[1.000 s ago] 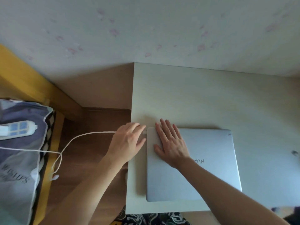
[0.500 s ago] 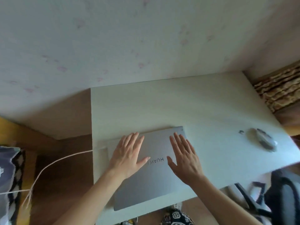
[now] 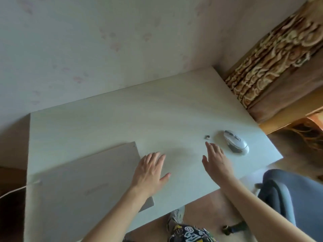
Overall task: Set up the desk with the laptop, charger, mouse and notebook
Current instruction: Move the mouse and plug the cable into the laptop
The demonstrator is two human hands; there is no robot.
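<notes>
Pale wallpaper with faint pink blotches (image 3: 78,79) rose behind a white counter (image 3: 122,119) that ran up to a corner, where a brown and gold patterned curtain (image 3: 272,67) hung beside the counter's right end. A grey office chair (image 3: 288,194) stood just off the counter's near right edge, and a patterned garment (image 3: 190,233) showed below the near edge.

A closed silver laptop (image 3: 83,186) lay flat on the left part of the counter, its lid logo too blurred to read. A white charger cable (image 3: 15,189) reached the laptop's left side from beyond the counter's left edge. A white and grey mouse (image 3: 236,141) sat on the counter well to the right of the laptop, near the right edge. A small dark receiver (image 3: 207,137) lay just to the left of the mouse.

The left hand (image 3: 150,172) was spread flat, palm down, just past the laptop's right edge, its wrist over the laptop's near right corner, its fingers (image 3: 155,158) straight and holding nothing. The right hand (image 3: 215,159) was held edge-on between the laptop and the mouse, its fingers (image 3: 212,148) straight, together and empty, the tips near the receiver and just left of the mouse, touching neither. Nothing lay between those fingertips and the mouse.
</notes>
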